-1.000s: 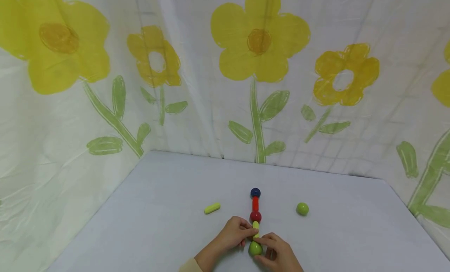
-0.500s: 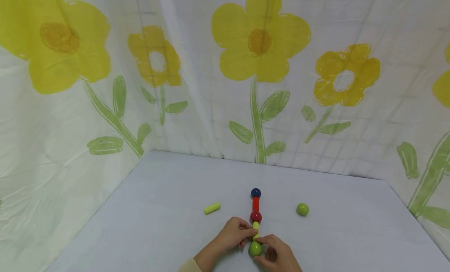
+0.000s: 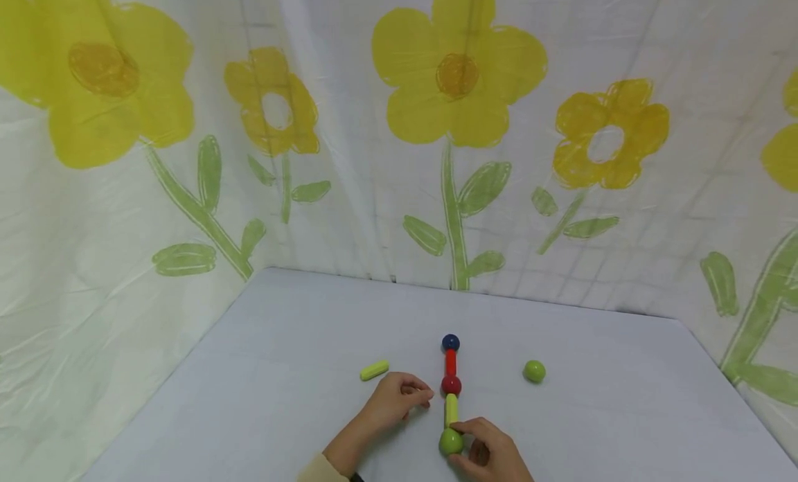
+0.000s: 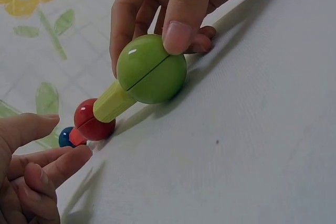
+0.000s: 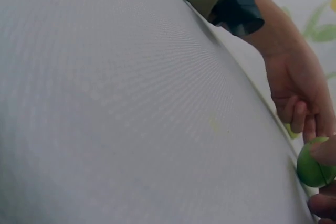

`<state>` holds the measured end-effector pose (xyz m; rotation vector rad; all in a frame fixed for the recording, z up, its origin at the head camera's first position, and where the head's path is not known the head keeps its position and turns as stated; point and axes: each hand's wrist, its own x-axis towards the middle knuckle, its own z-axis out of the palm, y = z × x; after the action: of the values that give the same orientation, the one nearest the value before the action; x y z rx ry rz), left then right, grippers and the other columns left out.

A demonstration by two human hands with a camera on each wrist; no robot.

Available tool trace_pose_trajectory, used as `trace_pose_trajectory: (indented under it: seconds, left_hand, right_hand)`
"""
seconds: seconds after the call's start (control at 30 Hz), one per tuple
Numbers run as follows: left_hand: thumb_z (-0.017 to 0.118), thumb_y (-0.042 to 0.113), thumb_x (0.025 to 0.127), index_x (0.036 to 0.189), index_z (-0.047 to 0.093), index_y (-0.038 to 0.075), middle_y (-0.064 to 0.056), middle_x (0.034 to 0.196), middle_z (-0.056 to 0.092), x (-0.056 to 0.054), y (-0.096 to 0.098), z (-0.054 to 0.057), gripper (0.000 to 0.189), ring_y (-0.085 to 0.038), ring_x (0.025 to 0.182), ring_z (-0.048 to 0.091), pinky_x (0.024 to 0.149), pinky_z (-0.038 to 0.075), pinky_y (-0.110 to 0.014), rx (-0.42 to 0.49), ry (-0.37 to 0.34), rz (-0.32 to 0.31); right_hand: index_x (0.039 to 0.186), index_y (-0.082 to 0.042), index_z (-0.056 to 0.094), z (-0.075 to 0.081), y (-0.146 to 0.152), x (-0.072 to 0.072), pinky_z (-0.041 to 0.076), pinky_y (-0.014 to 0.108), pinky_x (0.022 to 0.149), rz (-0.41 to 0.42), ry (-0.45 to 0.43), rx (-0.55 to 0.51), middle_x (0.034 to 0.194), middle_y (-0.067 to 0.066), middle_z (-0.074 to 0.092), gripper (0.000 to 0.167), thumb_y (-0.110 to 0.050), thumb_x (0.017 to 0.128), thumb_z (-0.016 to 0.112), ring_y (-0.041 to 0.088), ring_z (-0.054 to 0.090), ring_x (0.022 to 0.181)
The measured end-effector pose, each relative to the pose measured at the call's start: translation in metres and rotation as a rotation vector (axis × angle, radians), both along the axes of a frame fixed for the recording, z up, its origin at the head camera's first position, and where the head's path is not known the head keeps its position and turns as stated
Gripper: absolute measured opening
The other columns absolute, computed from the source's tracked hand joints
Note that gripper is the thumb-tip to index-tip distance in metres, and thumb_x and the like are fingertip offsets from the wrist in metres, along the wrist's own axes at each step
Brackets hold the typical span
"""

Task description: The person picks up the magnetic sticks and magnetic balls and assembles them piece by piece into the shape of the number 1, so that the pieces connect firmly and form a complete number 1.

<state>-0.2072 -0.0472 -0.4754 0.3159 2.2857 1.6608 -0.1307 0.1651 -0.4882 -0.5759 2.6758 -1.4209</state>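
A row of balls and rods lies on the table in the head view: a blue ball (image 3: pixel 451 342), a red rod (image 3: pixel 451 362), a red ball (image 3: pixel 451 385), a yellow-green rod (image 3: pixel 451 407) and a green ball (image 3: pixel 450 443) nearest me. My right hand (image 3: pixel 494 450) pinches that green ball (image 4: pixel 144 77) between thumb and fingers. Left of the row, my left hand (image 3: pixel 394 401) holds nothing, its fingers loosely bent and apart from the rod. In the left wrist view, the yellow-green rod (image 4: pixel 114 102) touches both the green ball and the red ball (image 4: pixel 94 120).
A loose yellow-green rod (image 3: pixel 375 370) lies left of the row, beyond my left hand. To the right sits another green ball (image 3: pixel 534 371). Behind the white table (image 3: pixel 299 329) hangs a curtain (image 3: pixel 349 212) printed with yellow flowers.
My left hand has let go of the yellow-green rod and drawn back to the left. My right hand still pinches the green ball in nearly the same place.
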Motion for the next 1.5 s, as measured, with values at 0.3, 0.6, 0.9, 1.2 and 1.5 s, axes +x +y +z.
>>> trace_pose_trajectory:
  seconds: [0.3, 0.6, 0.9, 1.2, 1.5]
  left_hand:
    - [0.072, 0.021, 0.089, 0.095, 0.071, 0.005, 0.002, 0.076, 0.067, -0.003, -0.009, 0.001, 0.017, -0.010, 0.063, 0.053, 0.055, 0.043, -0.023, -0.062, 0.147, 0.074]
    - [0.075, 0.018, 0.086, 0.097, 0.072, 0.005, 0.002, 0.082, 0.069, -0.017, -0.044, 0.003, 0.017, -0.015, 0.077, 0.060, 0.067, 0.048, -0.030, -0.210, 0.434, 0.262]
    - [0.079, 0.029, 0.081, 0.107, 0.070, 0.006, -0.009, 0.108, 0.070, -0.024, -0.067, -0.007, 0.036, -0.035, 0.112, 0.059, 0.092, 0.045, -0.052, -0.355, 0.405, 0.336]
    - [0.081, 0.021, 0.080, 0.101, 0.071, 0.005, -0.007, 0.102, 0.069, -0.025, -0.073, -0.015, 0.028, -0.034, 0.109, 0.060, 0.093, 0.044, -0.051, -0.346, 0.419, 0.306]
    - [0.080, 0.021, 0.081, 0.100, 0.071, 0.006, -0.005, 0.099, 0.067, -0.025, -0.072, -0.018, 0.026, -0.031, 0.101, 0.062, 0.086, 0.047, -0.048, -0.374, 0.431, 0.283]
  right_hand:
    - [0.116, -0.001, 0.066, 0.002, -0.001, 0.001, 0.045, 0.020, 0.060, 0.002, -0.007, 0.006, 0.095, 0.000, 0.060, 0.039, -0.024, 0.087, 0.074, 0.000, 0.047, 0.067]
    - [0.114, -0.001, 0.067, -0.001, 0.000, 0.000, 0.045, 0.020, 0.057, 0.006, 0.075, -0.001, 0.093, -0.002, 0.060, 0.037, -0.022, 0.086, 0.076, -0.001, 0.047, 0.066]
    - [0.115, 0.000, 0.066, -0.001, 0.001, 0.000, 0.045, 0.020, 0.057, 0.016, 0.034, -0.006, 0.093, -0.001, 0.060, 0.038, -0.023, 0.086, 0.075, -0.001, 0.047, 0.066]
    - [0.115, 0.000, 0.066, -0.002, 0.002, 0.000, 0.044, 0.020, 0.058, 0.017, 0.014, 0.007, 0.093, -0.001, 0.060, 0.039, -0.025, 0.087, 0.074, -0.001, 0.047, 0.066]
    - [0.115, 0.000, 0.066, 0.001, 0.000, 0.001, 0.045, 0.020, 0.058, 0.011, 0.015, -0.009, 0.093, -0.001, 0.060, 0.038, -0.023, 0.086, 0.075, -0.001, 0.047, 0.066]
